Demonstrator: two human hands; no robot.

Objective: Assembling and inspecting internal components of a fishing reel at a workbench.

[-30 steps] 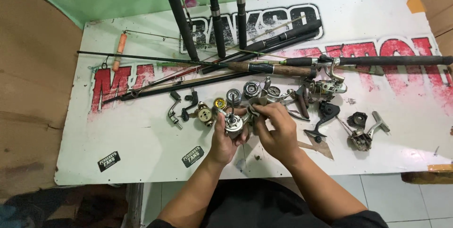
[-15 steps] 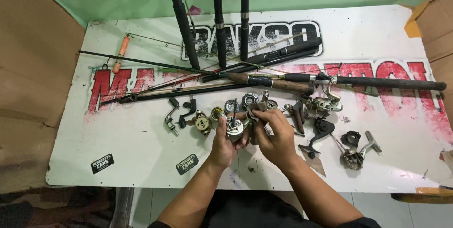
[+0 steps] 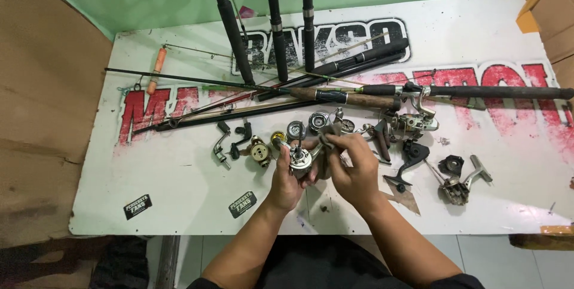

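Head view, round silver reel part (image 3: pixel 301 158), upright shaft

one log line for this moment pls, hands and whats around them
left hand: holds metal reel part | right hand: fingers on grey cloth beside it | around: loose reel parts, fishing rods, white board

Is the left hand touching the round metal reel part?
Touching: the head view shows the left hand with its fingers wrapped around the round metal reel part.
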